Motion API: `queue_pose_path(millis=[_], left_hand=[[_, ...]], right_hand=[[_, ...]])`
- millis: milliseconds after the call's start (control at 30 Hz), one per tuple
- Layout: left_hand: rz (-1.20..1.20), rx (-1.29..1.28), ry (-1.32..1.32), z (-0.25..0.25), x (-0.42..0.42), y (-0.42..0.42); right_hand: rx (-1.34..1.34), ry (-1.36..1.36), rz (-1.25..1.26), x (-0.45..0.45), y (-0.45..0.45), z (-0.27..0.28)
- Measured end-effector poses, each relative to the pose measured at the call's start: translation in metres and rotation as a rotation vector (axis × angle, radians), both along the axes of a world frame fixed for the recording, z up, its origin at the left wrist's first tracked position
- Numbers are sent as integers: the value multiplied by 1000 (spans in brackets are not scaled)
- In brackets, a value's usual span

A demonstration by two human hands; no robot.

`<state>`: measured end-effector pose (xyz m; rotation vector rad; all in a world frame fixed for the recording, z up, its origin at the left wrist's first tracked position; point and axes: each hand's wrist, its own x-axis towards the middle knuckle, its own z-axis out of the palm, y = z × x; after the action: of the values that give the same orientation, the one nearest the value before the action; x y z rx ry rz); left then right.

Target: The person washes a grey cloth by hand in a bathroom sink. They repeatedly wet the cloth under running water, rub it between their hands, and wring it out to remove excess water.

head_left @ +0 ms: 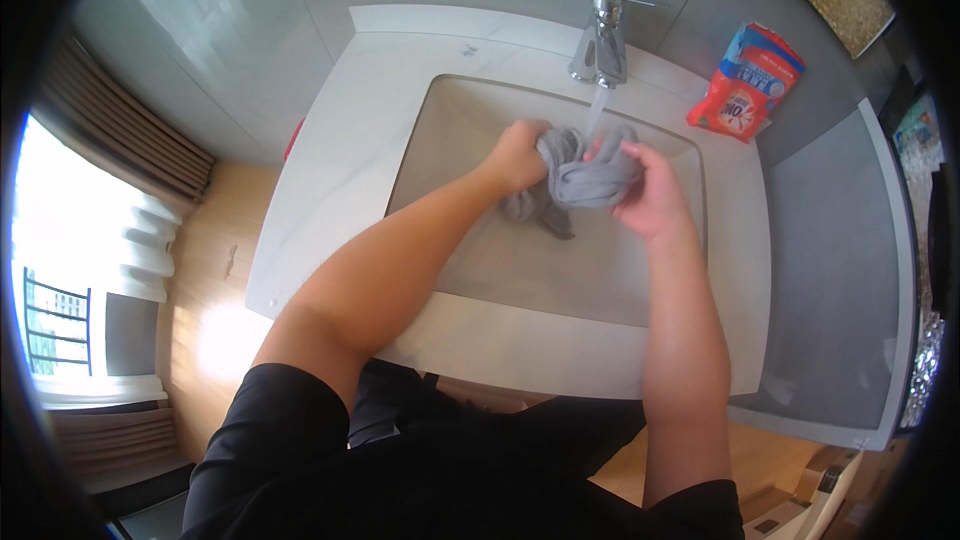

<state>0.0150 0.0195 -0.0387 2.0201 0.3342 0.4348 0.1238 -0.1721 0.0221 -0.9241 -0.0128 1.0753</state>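
Observation:
A bunched grey cloth [592,176] is held between my two hands over the sink basin [540,277]. My left hand [521,155] grips its left side, and my right hand [654,191] grips its right side, with fingers partly behind the folds. A darker end of the cloth hangs down toward the basin. Water [598,110] runs from the chrome faucet [602,44] onto or just behind the top of the cloth; the exact contact is hidden by the folds.
A red and blue OMO detergent packet [752,86] leans near the wall at the back right of the white marbled countertop [322,187]. A grey panel [836,270] stands beside the counter on the right. Curtains [124,119] and a bright window lie at the left.

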Motion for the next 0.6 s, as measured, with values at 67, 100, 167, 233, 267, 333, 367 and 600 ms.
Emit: queue_pose_path(millis=[67, 100, 167, 233, 267, 333, 367, 600], left_hand=[[102, -54, -70, 1, 0, -2], [158, -81, -102, 4, -1, -3], [171, -157, -182, 9, -3, -5], [185, -230, -263, 15, -4, -5], [206, -169, -302, 14, -2, -4], [234, -205, -265, 16, -4, -3], [247, -222, -246, 17, -5, -3], [295, -274, -309, 23, -5, -2]], right_hand=[[-223, -158, 96, 5, 1, -16], [-335, -235, 150, 5, 3, -21], [-582, -436, 319, 7, 3, -26], [-927, -608, 448, -1, 11, -17], [-935, -655, 556, -1, 9, -21], [-1006, -588, 739, -3, 10, -12], [-1039, -552, 830, -4, 10, -6], [-942, -757, 842, -16, -6, 21]])
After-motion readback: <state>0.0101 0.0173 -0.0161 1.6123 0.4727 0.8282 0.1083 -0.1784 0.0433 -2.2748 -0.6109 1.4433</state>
